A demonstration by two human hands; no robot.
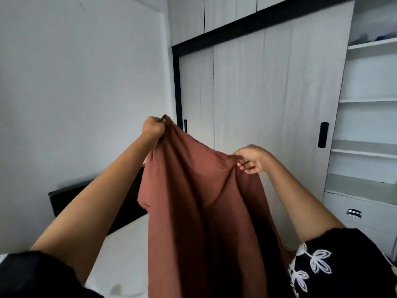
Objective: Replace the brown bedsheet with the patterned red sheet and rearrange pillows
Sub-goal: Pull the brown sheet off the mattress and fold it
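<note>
Head camera faces forward, close over raised arms toward the wardrobe (257,93).

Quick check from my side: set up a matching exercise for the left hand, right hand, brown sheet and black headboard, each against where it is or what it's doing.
Things:
1. left hand
2. right hand
3. plain brown fabric bedsheet
4. flat black headboard

States:
A. hangs down between both hands
B. against the white wall, low left
C. grips the sheet's higher corner
D. pinches the sheet's lower edge

Pairs: 1-C, 2-D, 3-A, 4-B

Raised brown bedsheet (199,201) blocks centre; mattress (124,254) left bare.
</note>
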